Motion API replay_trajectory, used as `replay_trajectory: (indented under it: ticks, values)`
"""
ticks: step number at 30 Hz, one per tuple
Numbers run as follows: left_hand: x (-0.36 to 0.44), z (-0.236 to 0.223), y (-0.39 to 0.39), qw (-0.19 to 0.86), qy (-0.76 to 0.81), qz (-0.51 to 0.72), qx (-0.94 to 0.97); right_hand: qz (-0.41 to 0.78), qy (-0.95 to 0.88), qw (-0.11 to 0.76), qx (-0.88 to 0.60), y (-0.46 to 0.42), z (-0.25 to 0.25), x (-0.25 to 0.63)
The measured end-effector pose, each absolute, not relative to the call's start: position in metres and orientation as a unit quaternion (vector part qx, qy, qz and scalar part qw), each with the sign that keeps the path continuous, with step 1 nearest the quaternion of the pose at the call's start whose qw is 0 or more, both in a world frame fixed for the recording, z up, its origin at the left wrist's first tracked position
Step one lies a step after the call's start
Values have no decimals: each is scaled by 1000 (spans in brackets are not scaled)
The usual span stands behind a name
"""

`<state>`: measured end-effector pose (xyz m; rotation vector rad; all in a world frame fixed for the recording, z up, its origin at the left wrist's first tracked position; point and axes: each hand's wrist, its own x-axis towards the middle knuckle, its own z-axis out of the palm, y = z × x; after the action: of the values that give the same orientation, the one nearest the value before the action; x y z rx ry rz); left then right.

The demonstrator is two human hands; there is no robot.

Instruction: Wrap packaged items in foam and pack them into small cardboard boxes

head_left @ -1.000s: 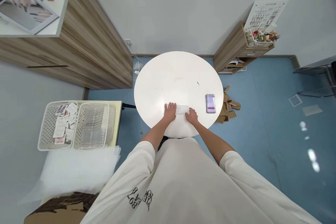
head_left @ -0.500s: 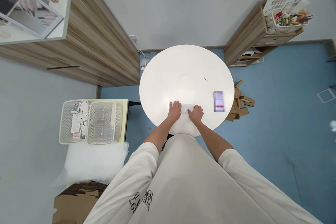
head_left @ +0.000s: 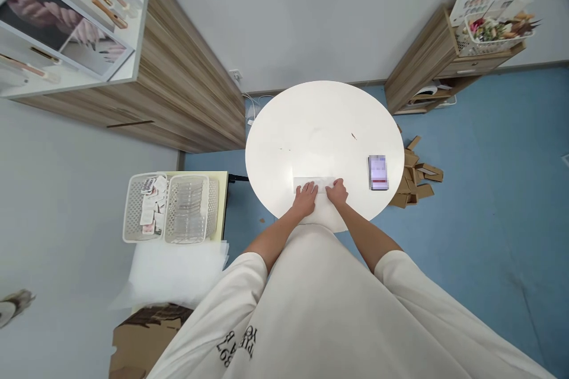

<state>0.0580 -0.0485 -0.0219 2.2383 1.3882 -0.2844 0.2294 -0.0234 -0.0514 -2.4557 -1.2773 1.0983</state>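
Note:
On the white oval table [head_left: 324, 124], near its front edge, lies a flat, pale translucent strip [head_left: 322, 182], possibly a thin plastic sleeve or folded wrap. My left hand [head_left: 306, 199] rests on the strip's lower edge left of its middle, fingers stretched out and a ring on one of them. At the strip's right end, my right hand [head_left: 337, 192] is closed with its fingers curled on the edge. What sits beneath those fingers is hidden. A phone [head_left: 378, 173] with a lit, blurred screen lies to the right of my right hand.
Left of the table, one white basket [head_left: 146, 207] holds small packets and another basket [head_left: 186, 208] holds clear plastic pieces. Translucent sheets [head_left: 178, 269] lie in front of them. Folded cardboard boxes [head_left: 411, 180] lie on the floor at right. Wooden cabinets [head_left: 191, 77] flank the table.
My left hand has slid down off the strip's left end, baring more of it. My right hand has curled more tightly at the right end. The whole view has shifted slightly.

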Motion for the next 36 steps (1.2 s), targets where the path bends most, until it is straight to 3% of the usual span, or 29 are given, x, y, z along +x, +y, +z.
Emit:
replay_trajectory:
  ticks: [4,8,15,20,26,36]
  values:
    - [53,-21,-45,264,500,-104,818,403,-411,126,-808,-25,-44,229]
    - [49,-17,-38,292,510,-76,805,399,-493,117,-765,-25,-37,213]
    - [35,-17,-36,352,527,-9,773,418,-575,54,-701,-25,-25,191]
    - [17,-23,-40,316,612,58,723,338,-675,-13,-656,-30,-21,186]
    - [8,-29,-37,361,740,37,566,296,-713,-127,-623,-28,-21,177]
    - [10,-28,-15,461,802,38,379,310,-711,-207,-597,-23,-10,172]
